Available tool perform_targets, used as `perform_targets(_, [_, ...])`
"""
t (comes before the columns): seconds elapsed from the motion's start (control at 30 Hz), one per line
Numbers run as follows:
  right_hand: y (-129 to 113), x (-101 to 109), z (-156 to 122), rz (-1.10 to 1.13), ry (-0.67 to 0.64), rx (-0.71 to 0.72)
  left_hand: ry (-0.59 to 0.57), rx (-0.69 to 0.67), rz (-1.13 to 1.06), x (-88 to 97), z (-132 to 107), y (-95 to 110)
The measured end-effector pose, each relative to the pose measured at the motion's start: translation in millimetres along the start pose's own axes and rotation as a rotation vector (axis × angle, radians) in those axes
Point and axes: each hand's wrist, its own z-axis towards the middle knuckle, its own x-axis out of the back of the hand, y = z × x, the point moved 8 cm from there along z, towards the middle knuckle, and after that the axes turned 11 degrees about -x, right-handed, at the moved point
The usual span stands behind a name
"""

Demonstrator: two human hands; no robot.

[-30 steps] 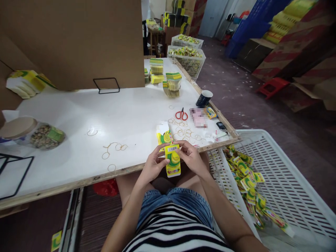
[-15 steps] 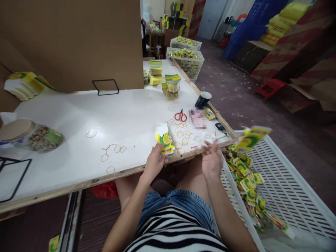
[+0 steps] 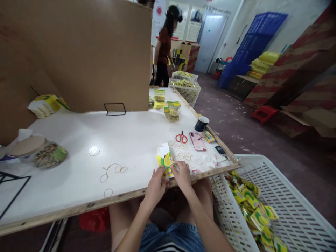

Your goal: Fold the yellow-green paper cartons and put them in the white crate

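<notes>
Both hands close their grip on the near end of a yellow-green stack (image 3: 165, 159), the left hand (image 3: 156, 182) at its left corner and the right hand (image 3: 182, 176) at its right. The stack lies at the bench (image 3: 78, 140) front edge, long axis pointing away; its print is too small to read. Bands (image 3: 183, 155) lie just beyond. A basket (image 3: 288, 196) at right holds loose packets (image 3: 256, 213).

We record a single view, from a camera worn on the person's head. It faces forward and down across the white-topped, wood-edged counter (image 3: 78, 140). It sits close: the left hand (image 3: 156, 185) and right hand (image 3: 182, 176) lie low at centre. The brown cardboard partition (image 3: 78, 52) closes the far left. The white plastic lattice crate (image 3: 288, 196) fills the lower right. The dark floor (image 3: 249, 119) recedes to a distant standing person (image 3: 164, 49).
</notes>
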Motion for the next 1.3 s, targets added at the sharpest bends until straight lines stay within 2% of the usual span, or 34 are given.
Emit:
perform_targets(0.1, [4.1, 6.0, -3.8, 0.138, 0.033, -0.062, 0.09, 0.015, -0.111, 5.5, -1.7, -1.8])
perform_targets(0.23, [10.6, 5.8, -10.7, 0.586, -0.098, -0.272, 0.324, 0.081, -0.379, 29.4, -4.7, 1.5])
perform_targets(0.3, [5.8, 4.6, -18.6, 0.781, -0.175, -0.34, 0.373, 0.117, -0.605, 35.9, -3.6, 5.6])
perform_targets(0.43, [-9.7, 0.3, -39.7, 0.971, -0.335, -0.432, 0.297, 0.2, -0.998, 32.3, -0.5, 19.0])
perform_targets(0.6, [-21.8, -1.1, -55.3, 1.043, -0.455, -0.489, 0.182, 0.214, -1.245, 21.3, -3.8, 35.1])
perform_targets(0.77, [-24.9, 8.1, -54.8, 0.905, -0.442, -0.405, 0.193, 0.201, -1.21, 16.3, -4.1, 33.7])
perform_targets(0.9, [-24.6, 7.0, -58.3, 0.785, -0.447, -0.353, 0.308, 0.254, -1.082, 16.8, -5.0, 19.2])
perform_targets(1.0, [-20.3, 6.8, -59.7, 0.744, -0.373, -0.343, 0.326, 0.25, -0.967, 18.2, -5.9, 17.0])
perform_targets(1.17, [-17.3, 16.8, -55.7, 0.65, -0.23, -0.288, 0.367, 0.175, -0.762, 29.5, -10.1, 26.3])
perform_targets(1.23, [-20.8, 21.1, -53.6, 0.642, -0.246, -0.254, 0.328, 0.169, -0.72, 30.7, -11.5, 30.4])
perform_targets(1.3, [-27.1, 24.1, -52.1, 0.655, -0.315, -0.211, 0.242, 0.158, -0.734, 29.2, -11.0, 35.3])
